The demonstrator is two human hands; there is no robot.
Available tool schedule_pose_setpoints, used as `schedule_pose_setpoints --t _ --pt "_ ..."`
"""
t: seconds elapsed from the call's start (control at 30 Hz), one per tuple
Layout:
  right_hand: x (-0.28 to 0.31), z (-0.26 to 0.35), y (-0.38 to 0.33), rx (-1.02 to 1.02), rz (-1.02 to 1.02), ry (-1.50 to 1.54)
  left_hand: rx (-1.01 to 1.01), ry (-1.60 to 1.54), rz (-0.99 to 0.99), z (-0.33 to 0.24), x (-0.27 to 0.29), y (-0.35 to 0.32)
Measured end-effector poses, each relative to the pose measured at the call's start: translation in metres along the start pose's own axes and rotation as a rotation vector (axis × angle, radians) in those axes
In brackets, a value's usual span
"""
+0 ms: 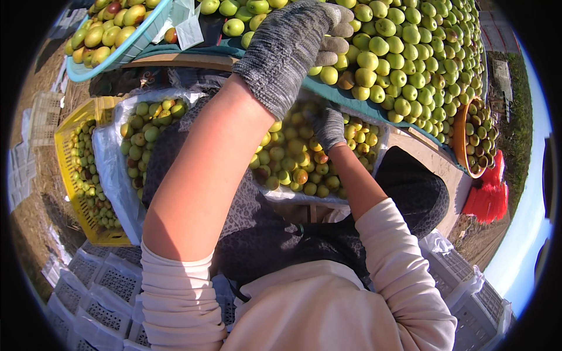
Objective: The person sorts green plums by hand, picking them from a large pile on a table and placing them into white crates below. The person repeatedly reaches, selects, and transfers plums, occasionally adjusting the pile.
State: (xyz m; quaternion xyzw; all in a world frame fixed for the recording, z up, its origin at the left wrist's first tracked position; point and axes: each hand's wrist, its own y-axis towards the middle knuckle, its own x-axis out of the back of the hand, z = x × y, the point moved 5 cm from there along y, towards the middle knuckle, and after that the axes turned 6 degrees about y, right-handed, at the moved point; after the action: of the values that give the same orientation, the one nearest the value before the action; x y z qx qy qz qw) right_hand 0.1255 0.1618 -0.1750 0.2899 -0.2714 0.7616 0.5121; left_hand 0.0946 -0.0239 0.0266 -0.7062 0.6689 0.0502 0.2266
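My left hand (294,54), in a grey knit glove with paler fingertips, is raised over the near edge of a large heap of green jujubes (404,55). Its fingers are bent and close together, pointing right; whatever is under them is hidden. Lower down, my right hand (328,124), gloved the same way, reaches into a plastic-lined crate of jujubes (295,161) in front of me. Shadow and blur hide its fingers. Some of the fruit in this crate shows brown-red patches.
A blue basket (126,50) of yellowish jujubes stands at far left. Below it are a yellow crate (73,169) and a lined crate (132,158) of fruit. An orange tub (462,137) and red net bags (487,196) sit right. Grey crates (105,286) lie behind me.
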Motion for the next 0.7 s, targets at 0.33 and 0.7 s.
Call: schedule_pose_setpoints --t 0.33,0.7 --pt "0.000 -0.004 -0.019 -0.048 -0.097 -0.131 0.000 0.008 0.003 -0.004 -0.002 0.008" --pt "-0.009 0.056 0.005 0.185 0.023 -0.285 0.005 0.019 0.008 -0.005 -0.006 0.010"
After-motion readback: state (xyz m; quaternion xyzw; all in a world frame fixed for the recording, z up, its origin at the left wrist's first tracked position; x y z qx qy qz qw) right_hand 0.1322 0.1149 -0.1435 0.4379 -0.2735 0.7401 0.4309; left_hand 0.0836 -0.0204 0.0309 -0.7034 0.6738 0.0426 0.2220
